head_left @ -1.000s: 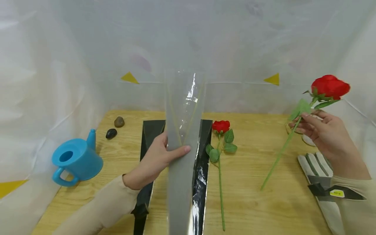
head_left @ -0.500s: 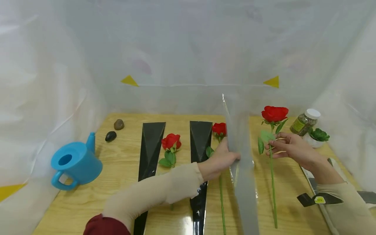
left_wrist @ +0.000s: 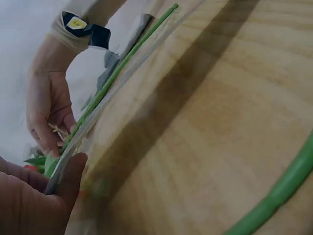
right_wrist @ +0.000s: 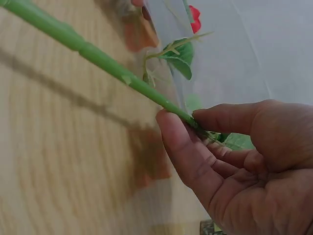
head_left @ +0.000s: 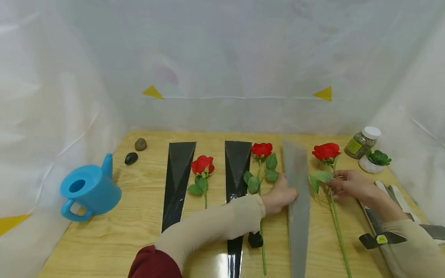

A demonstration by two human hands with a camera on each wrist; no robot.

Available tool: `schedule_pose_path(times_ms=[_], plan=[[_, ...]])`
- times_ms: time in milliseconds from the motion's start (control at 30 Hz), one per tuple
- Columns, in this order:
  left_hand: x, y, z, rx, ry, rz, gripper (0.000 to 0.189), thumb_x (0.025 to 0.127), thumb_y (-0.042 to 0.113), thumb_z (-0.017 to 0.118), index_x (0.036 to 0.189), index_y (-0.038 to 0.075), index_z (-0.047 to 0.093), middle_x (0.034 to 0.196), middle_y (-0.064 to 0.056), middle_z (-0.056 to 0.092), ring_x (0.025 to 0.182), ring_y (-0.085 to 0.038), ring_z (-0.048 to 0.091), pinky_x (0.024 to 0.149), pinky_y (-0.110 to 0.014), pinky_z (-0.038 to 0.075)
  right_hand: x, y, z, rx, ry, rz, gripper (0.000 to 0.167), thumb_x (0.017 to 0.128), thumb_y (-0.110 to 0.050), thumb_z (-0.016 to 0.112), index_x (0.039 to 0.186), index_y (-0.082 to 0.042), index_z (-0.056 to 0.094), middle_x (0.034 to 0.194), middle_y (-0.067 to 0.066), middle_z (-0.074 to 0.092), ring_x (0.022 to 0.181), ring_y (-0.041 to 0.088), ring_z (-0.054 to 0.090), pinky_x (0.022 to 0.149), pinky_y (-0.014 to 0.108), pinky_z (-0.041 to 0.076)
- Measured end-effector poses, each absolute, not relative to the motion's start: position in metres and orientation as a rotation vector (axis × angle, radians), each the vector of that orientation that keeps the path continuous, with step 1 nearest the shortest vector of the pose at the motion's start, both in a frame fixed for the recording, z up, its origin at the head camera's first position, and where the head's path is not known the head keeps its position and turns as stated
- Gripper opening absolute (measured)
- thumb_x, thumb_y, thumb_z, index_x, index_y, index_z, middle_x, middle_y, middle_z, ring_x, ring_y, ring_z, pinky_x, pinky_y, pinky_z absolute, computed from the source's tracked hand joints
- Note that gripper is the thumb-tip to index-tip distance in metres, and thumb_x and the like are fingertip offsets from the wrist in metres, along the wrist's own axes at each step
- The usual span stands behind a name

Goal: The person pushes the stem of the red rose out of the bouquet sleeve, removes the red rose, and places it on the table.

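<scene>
Between thumb and fingers my left hand (head_left: 281, 196) pinches a long grey, partly clear plastic flower sleeve (head_left: 299, 216); the left wrist view shows its thin edge (left_wrist: 93, 115) just above the wood. To its right, my right hand (head_left: 352, 187) pinches the green stem of a red rose (head_left: 326, 151) below the bloom, clear in the right wrist view along the stem (right_wrist: 110, 63). A second rose (head_left: 262, 150) lies just left of the plastic sleeve, its stem partly hidden by my left arm. A third rose (head_left: 203, 165) lies between two black sleeves (head_left: 179, 166), (head_left: 238, 162).
A blue watering can (head_left: 94, 189) stands at the left, with two pebbles (head_left: 140, 144) behind it. At the right are a jar with a white lid (head_left: 362, 143), a small potted succulent (head_left: 378, 159) and striped gloves (head_left: 393, 197). Translucent sheeting (head_left: 222, 65) encloses the wooden table.
My left hand has carried the plastic sleeve rightward and down to the table, uncovering the left rose. My right hand has brought its rose leftward and lower, revealing the jar and succulent.
</scene>
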State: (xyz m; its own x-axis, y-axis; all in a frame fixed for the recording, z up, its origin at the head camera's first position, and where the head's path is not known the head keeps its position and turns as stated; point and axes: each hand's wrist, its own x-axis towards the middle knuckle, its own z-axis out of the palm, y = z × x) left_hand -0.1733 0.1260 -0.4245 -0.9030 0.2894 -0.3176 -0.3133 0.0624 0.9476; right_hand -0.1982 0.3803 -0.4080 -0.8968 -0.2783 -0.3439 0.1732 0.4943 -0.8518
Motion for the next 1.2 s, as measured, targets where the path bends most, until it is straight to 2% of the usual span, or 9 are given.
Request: schedule_pose_path(times_ms=[100, 300, 500, 767, 833, 900, 967, 1133, 1200], plan=[[-0.169, 0.129, -0.431, -0.059, 1.872, 1.967, 0.080, 0.078, -0.023, 0.046, 0.150, 0.000, 0.021, 0.146, -0.014, 0.034, 0.130, -0.022, 0.034, 0.104, -0.035, 0.028, -0.195, 0.382, -0.415, -0.072, 2.299, -1.356, 0.032, 0.102, -0.011, 0.055, 0.115, 0.016, 0.048, 0.096, 0.017, 0.064, 0.081, 0.023, 0.065, 0.072, 0.039, 0.057], [-0.163, 0.137, -0.432, -0.141, 1.856, 1.998, 0.086, 0.076, -0.021, 0.047, 0.153, 0.002, 0.016, 0.155, -0.017, 0.023, 0.141, -0.025, 0.021, 0.111, -0.038, 0.019, -0.193, 0.382, -0.423, -0.019, 2.341, -1.322, 0.022, 0.097, -0.011, 0.063, 0.098, 0.008, 0.051, 0.087, 0.014, 0.060, 0.078, 0.023, 0.066, 0.070, 0.036, 0.057], [-0.164, 0.138, -0.427, -0.178, 1.860, 1.964, 0.088, 0.078, -0.018, 0.053, 0.155, 0.000, 0.014, 0.158, -0.017, 0.020, 0.143, -0.027, 0.018, 0.111, -0.039, 0.022, -0.196, 0.380, -0.426, -0.021, 2.352, -1.313, 0.026, 0.096, -0.009, 0.064, 0.106, 0.012, 0.051, 0.086, 0.014, 0.059, 0.077, 0.025, 0.067, 0.069, 0.037, 0.057], [-0.155, 0.131, -0.409, -0.184, 1.817, 1.863, 0.092, 0.085, 0.000, 0.066, 0.155, -0.004, 0.008, 0.155, -0.018, 0.025, 0.123, -0.029, 0.046, 0.100, -0.043, 0.038, -0.194, 0.380, -0.425, -0.027, 2.421, -1.261, 0.040, 0.096, -0.013, 0.066, 0.116, 0.016, 0.049, 0.089, 0.015, 0.061, 0.078, 0.026, 0.068, 0.069, 0.037, 0.057], [-0.151, 0.124, -0.404, -0.157, 1.815, 1.822, 0.089, 0.085, 0.004, 0.067, 0.154, -0.005, 0.012, 0.151, -0.017, 0.030, 0.112, -0.028, 0.050, 0.096, -0.045, 0.041, -0.192, 0.380, -0.421, -0.064, 2.503, -1.162, 0.050, 0.096, -0.018, 0.066, 0.123, 0.020, 0.047, 0.093, 0.015, 0.065, 0.079, 0.025, 0.069, 0.070, 0.038, 0.057], [-0.148, 0.114, -0.398, -0.103, 1.814, 1.780, 0.087, 0.085, 0.007, 0.068, 0.153, -0.005, 0.015, 0.151, -0.013, 0.029, 0.114, -0.024, 0.048, 0.099, -0.044, 0.039, -0.189, 0.379, -0.414, -0.097, 2.598, -1.037, 0.057, 0.097, -0.022, 0.066, 0.127, 0.022, 0.046, 0.096, 0.017, 0.067, 0.078, 0.024, 0.070, 0.069, 0.038, 0.057], [-0.146, 0.100, -0.392, -0.025, 1.824, 1.752, 0.077, 0.086, 0.009, 0.067, 0.148, -0.008, 0.026, 0.141, -0.009, 0.040, 0.104, -0.020, 0.049, 0.099, -0.042, 0.038, -0.187, 0.378, -0.405, -0.143, 2.698, -0.902, 0.059, 0.098, -0.025, 0.065, 0.128, 0.022, 0.047, 0.096, 0.019, 0.069, 0.074, 0.024, 0.070, 0.065, 0.038, 0.056], [-0.158, 0.057, -0.365, 0.207, 1.992, 1.570, 0.060, 0.094, 0.025, 0.065, 0.147, 0.009, 0.040, 0.137, -0.004, 0.048, 0.117, -0.019, 0.050, 0.102, -0.041, 0.037, -0.190, 0.368, -0.379, -0.287, 2.964, -0.754, 0.044, 0.097, -0.022, 0.066, 0.122, 0.013, 0.058, 0.096, 0.022, 0.069, 0.066, 0.024, 0.068, 0.053, 0.034, 0.051], [-0.169, 0.039, -0.353, 0.285, 2.113, 1.483, 0.058, 0.096, 0.030, 0.063, 0.148, 0.018, 0.039, 0.146, -0.002, 0.042, 0.131, -0.021, 0.042, 0.102, -0.042, 0.039, -0.193, 0.360, -0.370, -0.360, 3.086, -0.722, 0.038, 0.096, -0.023, 0.068, 0.119, 0.007, 0.062, 0.095, 0.020, 0.070, 0.069, 0.027, 0.068, 0.054, 0.035, 0.049]])
